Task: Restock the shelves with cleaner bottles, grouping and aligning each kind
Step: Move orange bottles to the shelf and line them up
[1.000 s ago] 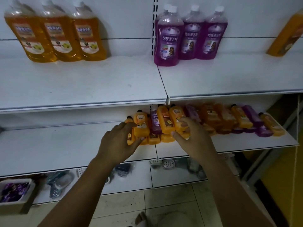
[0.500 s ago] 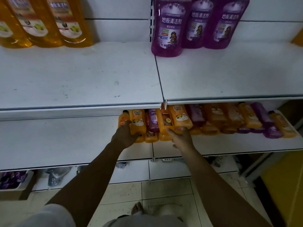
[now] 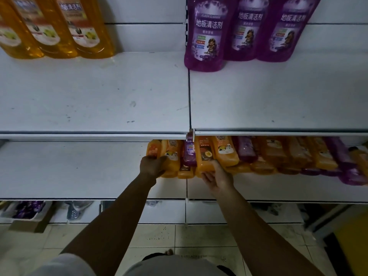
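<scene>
1. Reaching under the upper shelf (image 3: 93, 100) to the middle shelf (image 3: 69, 172), into a heap of small bottles (image 3: 274, 152) lying on their sides; orange and purple jumbled, running from 12 toward 3 o'clock of the hands.
2. Gripping with the left hand (image 3: 152, 166); fingers curled over the base of the end orange bottle (image 3: 153, 150), thumb wrapping toward 3 o'clock; likely taking the outermost one because nothing is pinning it on its 9 o'clock side.
3. Gripping with the right hand (image 3: 217, 177); palm turned up, fingers (image 3: 215, 165) hooking round the base of the dark-label orange bottle (image 3: 205, 154); probably scooping from beneath because other bottles are lying under it.
4. Leaving the small purple bottle (image 3: 190, 154) untouched between the two hands, at 3 o'clock of the left and 10 o'clock of the right; apparently picking out one colour at a time for grouping.
5. Finding the pattern to match on the upper shelf; large orange bottles (image 3: 59, 26) standing upright and touching, labels forward, at 11 o'clock; large purple bottles (image 3: 205, 36) likewise at 1 o'clock; kinds apart, fronts in line.
6. Judging the work as early; most of the heap unsorted; shelf surface at 9 o'clock of the heap offering room for standing the orange ones upright.
7. Watching for a slip; pulling low bottles possibly sending the ones leaning on them rolling toward the shelf edge at 6 o'clock.
</scene>
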Demonstrator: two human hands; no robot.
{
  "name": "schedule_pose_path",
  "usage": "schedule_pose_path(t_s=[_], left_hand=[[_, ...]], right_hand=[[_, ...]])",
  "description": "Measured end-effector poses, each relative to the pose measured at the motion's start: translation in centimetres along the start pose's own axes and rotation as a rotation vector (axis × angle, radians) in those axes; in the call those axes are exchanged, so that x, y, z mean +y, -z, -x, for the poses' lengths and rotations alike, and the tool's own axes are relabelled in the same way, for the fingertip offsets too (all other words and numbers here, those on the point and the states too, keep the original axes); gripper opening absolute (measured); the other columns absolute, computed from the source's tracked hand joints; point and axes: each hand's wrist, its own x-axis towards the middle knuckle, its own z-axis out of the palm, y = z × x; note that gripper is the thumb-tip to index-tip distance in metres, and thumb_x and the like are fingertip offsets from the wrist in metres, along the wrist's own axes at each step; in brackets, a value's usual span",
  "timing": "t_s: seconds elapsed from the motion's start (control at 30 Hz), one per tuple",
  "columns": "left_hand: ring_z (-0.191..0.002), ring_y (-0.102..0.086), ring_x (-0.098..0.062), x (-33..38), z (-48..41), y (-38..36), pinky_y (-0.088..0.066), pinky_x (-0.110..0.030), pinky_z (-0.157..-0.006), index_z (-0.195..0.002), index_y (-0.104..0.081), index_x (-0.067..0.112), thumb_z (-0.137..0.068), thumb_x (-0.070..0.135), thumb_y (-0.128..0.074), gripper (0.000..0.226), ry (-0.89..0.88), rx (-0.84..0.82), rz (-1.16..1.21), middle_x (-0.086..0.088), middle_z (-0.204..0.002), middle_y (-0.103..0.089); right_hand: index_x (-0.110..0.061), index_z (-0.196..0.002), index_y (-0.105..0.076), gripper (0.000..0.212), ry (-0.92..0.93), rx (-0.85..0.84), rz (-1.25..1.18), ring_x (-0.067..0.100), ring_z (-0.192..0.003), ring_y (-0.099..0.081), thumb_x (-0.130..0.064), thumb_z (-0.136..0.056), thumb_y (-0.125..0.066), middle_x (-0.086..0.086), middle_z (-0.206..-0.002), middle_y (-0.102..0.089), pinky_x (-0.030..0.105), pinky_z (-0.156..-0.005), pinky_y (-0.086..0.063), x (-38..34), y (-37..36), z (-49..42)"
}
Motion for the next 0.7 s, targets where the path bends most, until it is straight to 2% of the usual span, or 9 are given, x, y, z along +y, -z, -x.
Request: schedule_pose_path(t_s=[0.1, 0.17, 0.23, 0.3, 0.37, 0.43, 0.5, 0.6, 0.7], left_hand=[[-0.121, -0.064, -0.04, -0.4, 0.9, 1.3, -0.062, -0.051, -0.087, -0.145, -0.051, 0.014, -0.095, 0.023, -0.074, 0.056, 0.101, -0.183, 0.122, -0.014, -0.138, -0.064], [-0.123, -0.064, -0.04, -0.4, 1.9, 2.1, -0.061, -0.049, -0.086, -0.146, -0.05, 0.016, -0.092, 0.018, -0.075, 0.06, 0.215, -0.332, 0.238, -0.017, -0.139, -0.064], [-0.126, -0.063, -0.041, -0.6, 2.7, 2.8, -0.06, -0.048, -0.09, -0.145, -0.051, 0.018, -0.081, 0.018, -0.076, 0.069, 0.304, -0.451, 0.315, -0.019, -0.141, -0.063], [-0.124, -0.063, -0.041, -0.9, 3.4, 2.9, -0.057, -0.047, -0.089, -0.142, -0.052, 0.02, -0.078, 0.018, -0.07, 0.066, 0.345, -0.526, 0.358, -0.019, -0.139, -0.065], [-0.122, -0.063, -0.042, -1.2, 4.2, 2.5, -0.056, -0.049, -0.09, -0.14, -0.054, 0.021, -0.084, 0.017, -0.07, 0.059, 0.368, -0.541, 0.39, -0.019, -0.136, -0.068], [-0.123, -0.063, -0.042, -1.3, 5.0, 1.7, -0.057, -0.053, -0.093, -0.14, -0.053, 0.023, -0.09, 0.021, -0.075, 0.055, 0.349, -0.476, 0.347, -0.018, -0.136, -0.067], [-0.122, -0.064, -0.04, -1.5, 5.5, 1.3, -0.058, -0.053, -0.094, -0.143, -0.05, 0.025, -0.087, 0.024, -0.081, 0.064, 0.293, -0.391, 0.261, -0.015, -0.136, -0.066], [-0.124, -0.065, -0.038, -2.3, 6.4, 1.8, -0.057, -0.056, -0.099, -0.145, -0.051, 0.027, -0.086, 0.022, -0.082, 0.067, 0.191, -0.413, 0.209, -0.011, -0.137, -0.067], [-0.123, -0.067, -0.036, -2.6, 8.4, 2.6, -0.054, -0.058, -0.104, -0.143, -0.055, 0.026, -0.082, 0.021, -0.085, 0.068, 0.098, -0.441, 0.162, -0.009, -0.138, -0.069]], right_hand=[[-0.01, -0.133, -0.055, 0.05, -0.106, -0.12, -0.113, 0.034, -0.113, -0.066, -0.018, -0.089, -0.078, 0.021, -0.128, -0.063, 0.042, -0.084, -0.062, -0.5, 1.6, 0.7], [-0.009, -0.139, -0.052, 0.05, -0.171, -0.23, -0.119, 0.034, -0.116, -0.063, -0.015, -0.093, -0.07, 0.024, -0.136, -0.057, 0.042, -0.085, -0.062, -0.9, 2.9, 1.1], [-0.009, -0.144, -0.049, 0.049, -0.206, -0.308, -0.065, 0.033, -0.111, -0.062, -0.014, -0.096, -0.06, 0.023, -0.136, -0.056, 0.04, -0.08, -0.063, -1.4, 3.8, 1.5], [-0.01, -0.143, -0.047, 0.046, -0.227, -0.348, 0.017, 0.031, -0.101, -0.063, -0.015, -0.097, -0.054, 0.023, -0.13, -0.055, 0.036, -0.072, -0.062, -1.7, 4.1, 2.1], [-0.011, -0.14, -0.048, 0.044, -0.237, -0.379, 0.092, 0.03, -0.095, -0.061, -0.015, -0.097, -0.05, 0.021, -0.124, -0.055, 0.033, -0.066, -0.06, -1.8, 4.0, 3.0], [-0.012, -0.137, -0.05, 0.039, -0.226, -0.382, 0.151, 0.029, -0.095, -0.06, -0.011, -0.097, -0.048, 0.019, -0.121, -0.055, 0.034, -0.062, -0.058, -1.6, 4.1, 3.5], [-0.012, -0.135, -0.051, 0.037, -0.16, -0.368, 0.259, 0.035, -0.104, -0.063, -0.006, -0.098, -0.05, 0.021, -0.126, -0.058, 0.037, -0.063, -0.059, -1.1, 4.5, 3.6], [-0.013, -0.139, -0.053, 0.045, -0.03, -0.399, 0.419, 0.047, -0.122, -0.063, 0.003, -0.097, -0.054, 0.027, -0.136, -0.06, 0.041, -0.07, -0.061, -0.8, 5.7, 4.1], [-0.021, -0.139, -0.053, 0.053, 0.141, -0.41, 0.447, 0.038, -0.11, -0.068, 0.01, -0.096, -0.055, 0.018, -0.129, -0.064, 0.039, -0.066, -0.06, -1.3, 7.3, 5.8]])
